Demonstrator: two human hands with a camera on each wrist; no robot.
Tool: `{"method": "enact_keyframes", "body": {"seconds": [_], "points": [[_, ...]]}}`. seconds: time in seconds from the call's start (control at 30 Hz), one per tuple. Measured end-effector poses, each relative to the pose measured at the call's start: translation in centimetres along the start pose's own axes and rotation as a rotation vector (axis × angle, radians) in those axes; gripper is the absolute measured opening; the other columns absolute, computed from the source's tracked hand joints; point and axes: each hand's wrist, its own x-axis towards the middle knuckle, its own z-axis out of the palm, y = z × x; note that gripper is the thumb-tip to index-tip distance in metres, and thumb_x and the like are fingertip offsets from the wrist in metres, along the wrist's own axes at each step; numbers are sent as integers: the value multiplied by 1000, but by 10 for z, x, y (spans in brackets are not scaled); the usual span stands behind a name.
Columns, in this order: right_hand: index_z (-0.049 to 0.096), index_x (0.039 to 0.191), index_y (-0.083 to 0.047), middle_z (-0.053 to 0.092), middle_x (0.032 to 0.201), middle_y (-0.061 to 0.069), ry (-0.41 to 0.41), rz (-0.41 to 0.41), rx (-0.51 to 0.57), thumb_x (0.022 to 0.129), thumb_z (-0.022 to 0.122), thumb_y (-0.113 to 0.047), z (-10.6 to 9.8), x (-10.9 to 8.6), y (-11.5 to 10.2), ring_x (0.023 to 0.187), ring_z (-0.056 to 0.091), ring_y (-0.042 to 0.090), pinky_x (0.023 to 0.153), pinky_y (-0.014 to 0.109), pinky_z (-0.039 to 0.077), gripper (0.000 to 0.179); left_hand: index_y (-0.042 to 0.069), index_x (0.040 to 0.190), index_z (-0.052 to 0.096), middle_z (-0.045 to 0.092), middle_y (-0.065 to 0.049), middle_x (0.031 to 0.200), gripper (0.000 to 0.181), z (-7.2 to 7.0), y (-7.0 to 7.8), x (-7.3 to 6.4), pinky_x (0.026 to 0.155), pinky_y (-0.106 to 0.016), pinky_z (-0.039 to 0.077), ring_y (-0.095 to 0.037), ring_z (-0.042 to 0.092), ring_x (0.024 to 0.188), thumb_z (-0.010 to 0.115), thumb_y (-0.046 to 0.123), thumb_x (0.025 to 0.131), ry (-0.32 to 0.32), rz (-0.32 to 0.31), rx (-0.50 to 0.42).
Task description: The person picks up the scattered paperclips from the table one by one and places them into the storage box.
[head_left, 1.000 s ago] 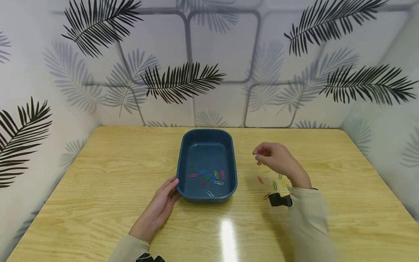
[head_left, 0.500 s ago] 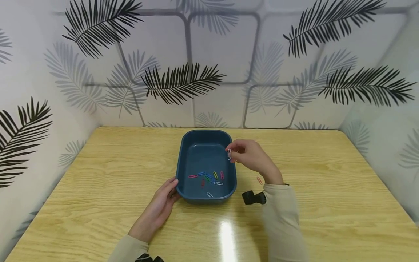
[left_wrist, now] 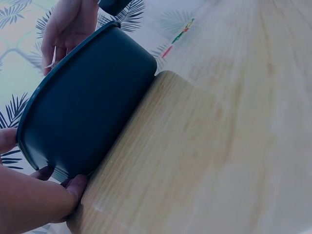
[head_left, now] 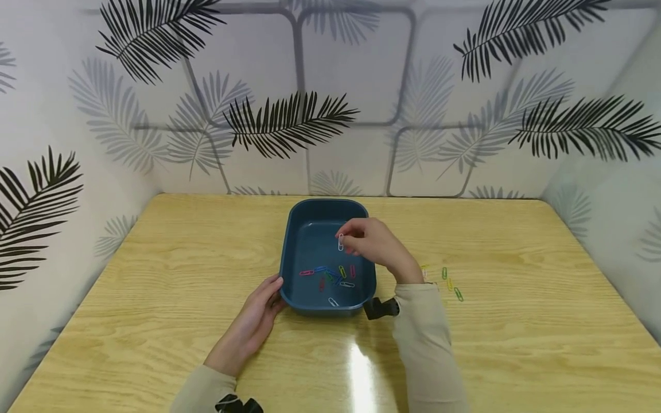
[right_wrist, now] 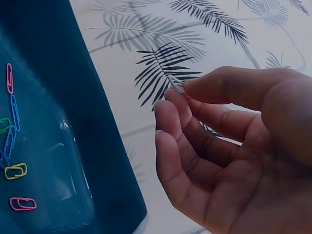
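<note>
A dark blue rectangular tub (head_left: 310,241) stands on the table, with several coloured paper clips in its near half, among them a pink paper clip (head_left: 307,272) and a yellow paper clip (head_left: 342,272). My left hand (head_left: 253,318) grips the tub's near left side; in the left wrist view the thumb is at the rim and fingers reach the lower edge of the wall. Over the tub's right side, my right hand (head_left: 377,246) pinches a white paper clip (head_left: 341,242) between thumb and fingertips. The right wrist view shows the same white paper clip (right_wrist: 176,84) at the fingertips.
To the right of the tub, several loose paper clips lie on the wooden table (head_left: 516,332), such as a green paper clip (head_left: 458,294); the right forearm partly hides this group. Behind the table's far edge stands a leaf-patterned wall (head_left: 351,166).
My right hand has moved left from above the loose clips to over the tub, carrying the white paper clip. The left hand has stayed on the tub.
</note>
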Motion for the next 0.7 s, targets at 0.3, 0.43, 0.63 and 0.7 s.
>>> {"method": "enact_keyframes", "body": {"seconds": [0.3, 0.43, 0.63, 0.7], "points": [[71, 101, 0, 67, 88, 7, -40, -47, -62, 95, 59, -8, 7, 4, 0, 76, 61, 22, 69, 29, 52, 16, -7, 143, 31, 41, -17, 138, 49, 1, 2, 0, 103, -32, 33, -18, 43, 118, 43, 20, 104, -19, -3, 0], [71, 102, 1, 67, 88, 7, -54, -60, -69, 95, 58, -8, 9, 4, -1, 74, 60, 19, 69, 29, 51, 17, -7, 144, 30, 39, -19, 141, 50, 1, 3, 0, 104, -32, 32, -19, 42, 120, 43, 20, 104, -21, -3, 2], [70, 104, 4, 68, 84, 6, -79, -51, -42, 95, 56, -6, 12, 3, -3, 81, 65, 32, 74, 36, 54, 20, -7, 143, 31, 42, -18, 137, 48, 2, 2, 0, 102, -30, 35, -18, 44, 117, 42, 18, 104, -4, -4, -5], [70, 104, 4, 68, 84, 6, -79, -52, -42, 95, 56, -6, 12, 3, -4, 79, 65, 30, 73, 36, 54, 20, -8, 142, 31, 42, -18, 136, 48, 2, 2, -1, 101, -30, 35, -18, 44, 117, 42, 18, 104, 0, -6, -5]]}}
